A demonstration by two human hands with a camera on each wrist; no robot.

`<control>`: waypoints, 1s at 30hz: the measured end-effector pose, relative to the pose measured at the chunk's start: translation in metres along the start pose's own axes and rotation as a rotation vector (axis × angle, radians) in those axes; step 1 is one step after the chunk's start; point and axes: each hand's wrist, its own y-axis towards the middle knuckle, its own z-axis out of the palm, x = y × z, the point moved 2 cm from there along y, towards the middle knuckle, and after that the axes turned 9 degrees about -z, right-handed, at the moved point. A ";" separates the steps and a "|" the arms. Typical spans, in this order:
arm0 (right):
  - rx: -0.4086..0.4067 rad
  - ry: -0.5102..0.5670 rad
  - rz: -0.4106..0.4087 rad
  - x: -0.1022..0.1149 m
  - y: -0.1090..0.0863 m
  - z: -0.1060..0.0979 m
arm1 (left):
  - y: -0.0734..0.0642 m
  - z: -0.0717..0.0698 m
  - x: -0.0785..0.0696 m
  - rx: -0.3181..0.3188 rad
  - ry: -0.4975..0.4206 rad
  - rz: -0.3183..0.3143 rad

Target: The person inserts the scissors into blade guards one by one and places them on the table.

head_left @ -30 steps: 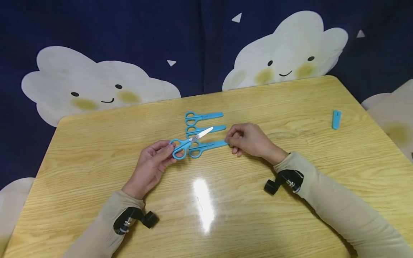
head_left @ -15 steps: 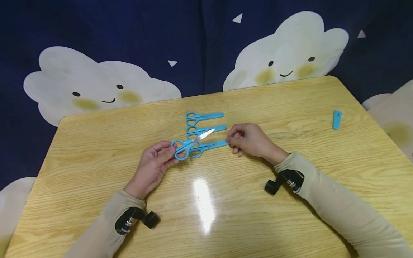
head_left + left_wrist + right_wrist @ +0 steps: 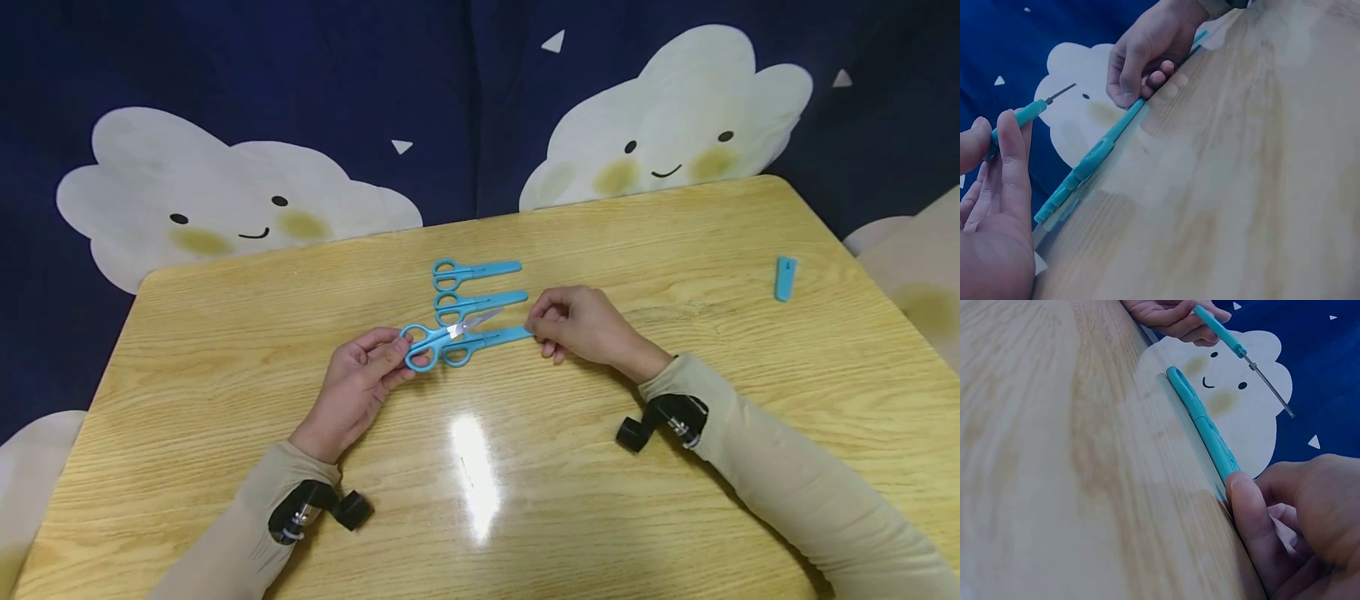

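My left hand point(image 3: 360, 379) holds a pair of light-blue scissors point(image 3: 427, 342) by the handle loops, thumb on top. Their bare metal blade point(image 3: 1270, 387) points right, raised above the table in the wrist views. Below it, similar scissors point(image 3: 495, 337) lie flat, blades covered by a blue sheath. With thumb and fingers, my right hand point(image 3: 581, 327) pinches that sheath's tip, hiding its end. Two more sheathed scissors lie behind in a row: the middle pair point(image 3: 491, 301) and the far pair point(image 3: 487, 271). The held scissors overlap the nearest pair's loops in the head view.
A loose blue sheath point(image 3: 785, 278) lies near the right edge of the wooden table point(image 3: 225, 350). Behind the table hangs a dark blue curtain point(image 3: 442, 75) with cloud prints. A bright light reflection shows on the tabletop in front of the scissors.
The held scissors have tilted a little: their blade has turned from shiny to dull and points slightly lower. The right hand stays at the sheath tip.
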 end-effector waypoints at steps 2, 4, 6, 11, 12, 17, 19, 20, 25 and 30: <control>0.000 0.000 0.005 0.000 0.000 -0.001 | 0.001 0.003 0.001 0.004 -0.003 -0.002; -0.003 -0.004 0.009 -0.001 0.000 -0.001 | 0.002 0.005 0.002 0.011 -0.013 -0.009; -0.003 -0.006 0.009 -0.001 0.000 -0.002 | 0.003 0.008 0.003 0.018 -0.016 -0.018; -0.003 -0.006 -0.004 0.000 0.001 -0.002 | 0.004 0.010 0.004 0.019 -0.015 -0.031; -0.002 -0.005 -0.006 -0.001 0.001 -0.001 | 0.004 0.010 0.004 0.020 -0.013 -0.032; 0.007 0.012 -0.010 -0.002 0.001 0.002 | 0.006 0.011 0.006 0.026 0.001 -0.042; 0.010 0.015 -0.007 -0.001 0.000 0.003 | 0.007 0.012 0.006 0.024 0.005 -0.047; 0.011 0.016 -0.005 -0.001 0.000 0.003 | 0.008 0.013 0.006 0.023 0.007 -0.049; 0.009 -0.001 -0.014 -0.001 0.001 0.003 | 0.011 0.017 0.007 0.034 0.011 -0.057; 0.004 -0.006 -0.006 0.000 0.002 0.001 | 0.014 0.019 0.007 0.055 0.021 -0.064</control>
